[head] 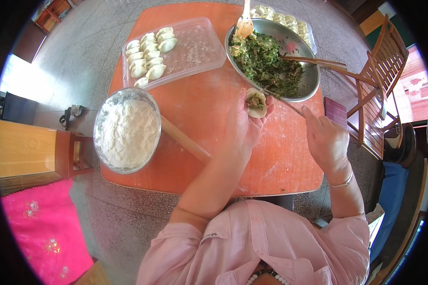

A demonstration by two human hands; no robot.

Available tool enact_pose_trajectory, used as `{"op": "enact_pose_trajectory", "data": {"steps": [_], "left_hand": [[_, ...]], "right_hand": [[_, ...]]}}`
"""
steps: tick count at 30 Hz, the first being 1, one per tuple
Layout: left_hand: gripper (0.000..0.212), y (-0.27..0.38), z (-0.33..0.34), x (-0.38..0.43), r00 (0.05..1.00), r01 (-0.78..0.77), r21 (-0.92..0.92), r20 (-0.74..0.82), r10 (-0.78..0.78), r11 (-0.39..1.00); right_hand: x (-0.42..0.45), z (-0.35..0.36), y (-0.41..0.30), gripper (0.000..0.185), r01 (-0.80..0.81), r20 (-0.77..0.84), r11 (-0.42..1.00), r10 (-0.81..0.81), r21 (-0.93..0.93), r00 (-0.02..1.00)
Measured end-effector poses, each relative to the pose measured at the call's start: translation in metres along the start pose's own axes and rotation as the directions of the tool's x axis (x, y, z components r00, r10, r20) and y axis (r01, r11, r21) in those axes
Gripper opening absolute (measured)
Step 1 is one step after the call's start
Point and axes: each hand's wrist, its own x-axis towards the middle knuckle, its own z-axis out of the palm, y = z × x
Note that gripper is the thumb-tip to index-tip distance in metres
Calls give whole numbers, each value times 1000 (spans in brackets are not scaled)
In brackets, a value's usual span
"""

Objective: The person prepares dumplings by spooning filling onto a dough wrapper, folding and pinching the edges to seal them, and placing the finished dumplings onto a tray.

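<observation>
In my left hand [255,119] lies a round dumpling wrapper [259,111] with green filling [255,101] on it. My right hand [324,137] grips a thin metal utensil [290,107], whose far end is close to the wrapper and the bowl's rim. Just beyond is a steel bowl [312,85] of chopped green filling [267,60], with a wooden spatula [244,26] and wooden chopsticks [314,61] resting in it. Folded dumplings [156,71] stand in rows in a clear plastic tray [196,69] at the upper left.
A bowl of flour [126,131] sits on the orange table [207,99] at left, beside a wooden rolling pin [185,139] partly under my left forearm. More dumplings [280,17] lie in another tray behind the steel bowl. A slatted wooden chair [372,89] stands at right.
</observation>
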Motion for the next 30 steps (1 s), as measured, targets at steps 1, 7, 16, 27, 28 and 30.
{"op": "enact_pose_trajectory", "data": {"steps": [1,7,16,27,28,30], "left_hand": [[28,-1,-3,2,999,-8,10,31,8,1000],[28,1,-1,-1,999,-38,64,-12,39,997],[27,3,4,-5,996,-82,63,-16,83,995],[31,3,7,-6,993,-81,112,-74,90,990],[31,4,7,-7,994,-83,115,-59,90,990],[31,4,5,-7,995,-82,117,-46,88,990]], "right_hand": [[0,1,0,28,29,2,1000,-29,7,1000],[8,0,17,22,-38,33,998,36,43,999],[49,6,84,21,-176,332,978,130,111,934],[80,31,111,15,59,354,986,-111,156,928],[81,31,113,14,68,354,981,-129,180,926],[83,26,115,15,54,400,986,-115,161,909]]}}
